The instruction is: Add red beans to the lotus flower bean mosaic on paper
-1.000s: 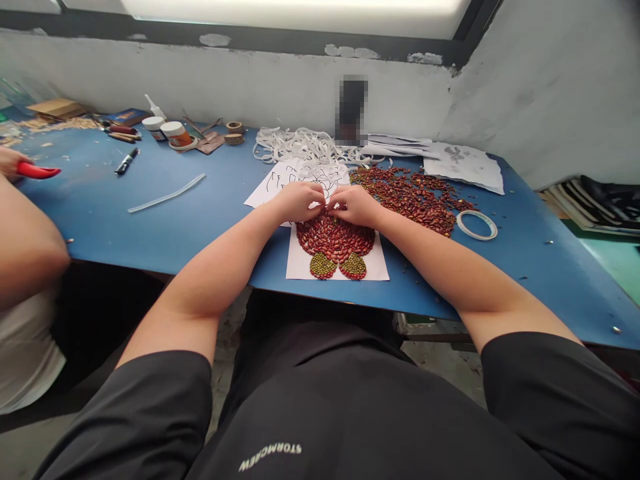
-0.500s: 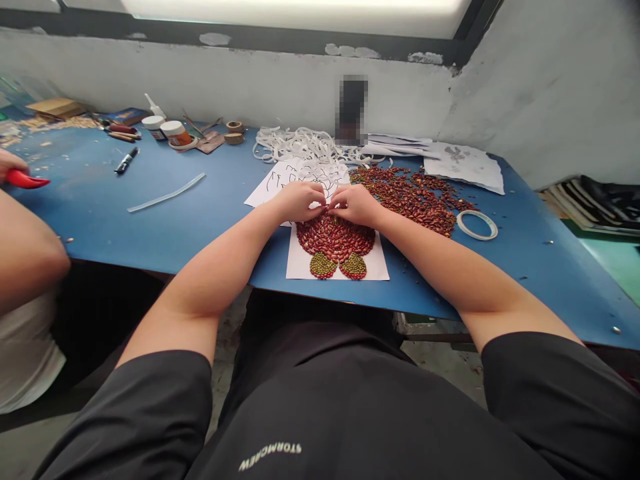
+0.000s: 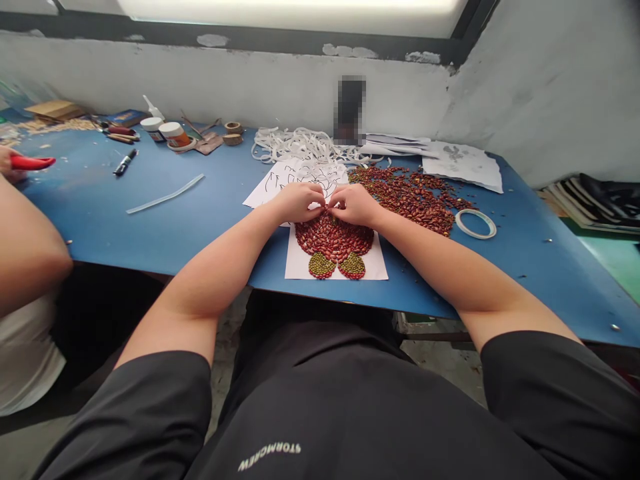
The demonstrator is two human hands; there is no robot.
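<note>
On a white sheet (image 3: pixel 379 268) lies a flower-like picture made of red beans (image 3: pixel 334 239), with two leaf shapes of green beans (image 3: pixel 321 265) at its near end. My left hand (image 3: pixel 302 202) is at the far edge of the bean picture, its thumb and fingers pinched together. Right beside it, my right hand (image 3: pixel 354 204) is pinched too, the fingertips of both hands almost meeting. Whatever sits between the fingertips is too small to make out. Behind my hands a paper with a black line drawing (image 3: pixel 280 179) lies partly covered.
Loose red and green beans (image 3: pixel 410 197) are heaped to the right, by a tape ring (image 3: pixel 475 224). White strips (image 3: pixel 300 145) pile up at the back. A clear strip (image 3: pixel 166 194), a marker (image 3: pixel 125 162) and jars (image 3: pixel 175 134) lie left. Another person's hand holds a red object (image 3: pixel 33 163).
My hands stay at nearly the same spot, fingertips pinched. At the far left, the other person's hand and the red object have shifted slightly up.
</note>
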